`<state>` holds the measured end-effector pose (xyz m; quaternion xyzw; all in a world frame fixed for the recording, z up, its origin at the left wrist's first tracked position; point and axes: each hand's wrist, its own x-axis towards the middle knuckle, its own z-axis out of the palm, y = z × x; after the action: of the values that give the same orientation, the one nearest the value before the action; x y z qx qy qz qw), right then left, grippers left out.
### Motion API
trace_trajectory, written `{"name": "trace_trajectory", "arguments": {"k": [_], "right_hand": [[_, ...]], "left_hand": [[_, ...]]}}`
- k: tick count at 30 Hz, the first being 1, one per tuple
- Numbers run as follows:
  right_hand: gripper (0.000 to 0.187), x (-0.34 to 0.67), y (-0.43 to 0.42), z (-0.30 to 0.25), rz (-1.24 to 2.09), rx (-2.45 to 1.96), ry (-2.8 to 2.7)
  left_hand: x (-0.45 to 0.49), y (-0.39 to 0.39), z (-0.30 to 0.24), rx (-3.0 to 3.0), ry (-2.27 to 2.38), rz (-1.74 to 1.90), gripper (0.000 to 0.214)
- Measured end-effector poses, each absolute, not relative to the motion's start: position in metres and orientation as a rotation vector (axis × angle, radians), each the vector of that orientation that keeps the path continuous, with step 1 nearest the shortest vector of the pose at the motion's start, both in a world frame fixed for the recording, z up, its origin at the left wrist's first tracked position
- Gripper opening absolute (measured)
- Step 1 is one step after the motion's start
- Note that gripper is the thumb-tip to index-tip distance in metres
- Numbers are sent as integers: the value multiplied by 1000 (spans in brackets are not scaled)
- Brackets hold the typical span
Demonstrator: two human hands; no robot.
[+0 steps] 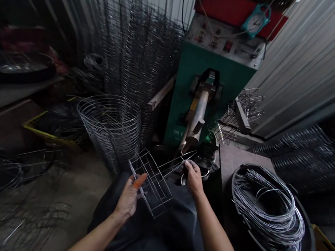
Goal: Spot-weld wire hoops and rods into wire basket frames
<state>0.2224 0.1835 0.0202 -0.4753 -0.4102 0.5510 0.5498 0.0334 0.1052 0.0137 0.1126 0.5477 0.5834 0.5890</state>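
While the left hand (127, 199) is clamped on the near edge of a wire frame (154, 179), its orange finger cover (140, 180) against the bars, the right hand (192, 176) pinches thin wires (190, 155) at the frame's far end; whether these join it cannot be told. The frame lies between the 2 grips, over the dark-covered lap (162, 245), near the green machine (180, 101) ahead of the right grip. It should handle as light, springy, fairly stiff along its bars, slick to bare fingers and easily bent where single wires run. The thicker-looking edge under the left grip seems the firmest hold. Wire rings (110, 119) stand beyond that grip.
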Motion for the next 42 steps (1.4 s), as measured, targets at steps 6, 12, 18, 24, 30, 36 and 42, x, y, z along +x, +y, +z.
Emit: {"name": "trace_trajectory", "arguments": {"k": [6,12,18,24,30,36,42], "right_hand": [[21,221,189,21,1301,-1099,-915],[22,223,194,23,1352,-1108,-850],[26,222,198,31,1378,-1159,-804],[33,229,156,24,1486,-1168,-1033],[32,223,108,16,1500,-1205,-1413],[32,215,114,19,1422,-1209,-1415],[31,211,117,20,1405,-1219,-1414]], "left_hand": [[34,108,13,296,1265,1373,46],[37,111,28,309,1297,1338,44],[35,113,37,296,1358,1275,43],[38,114,33,253,1337,1342,39],[46,112,31,233,1276,1406,41],[45,111,39,237,1288,1353,44],[41,116,38,261,1315,1341,45]]}}
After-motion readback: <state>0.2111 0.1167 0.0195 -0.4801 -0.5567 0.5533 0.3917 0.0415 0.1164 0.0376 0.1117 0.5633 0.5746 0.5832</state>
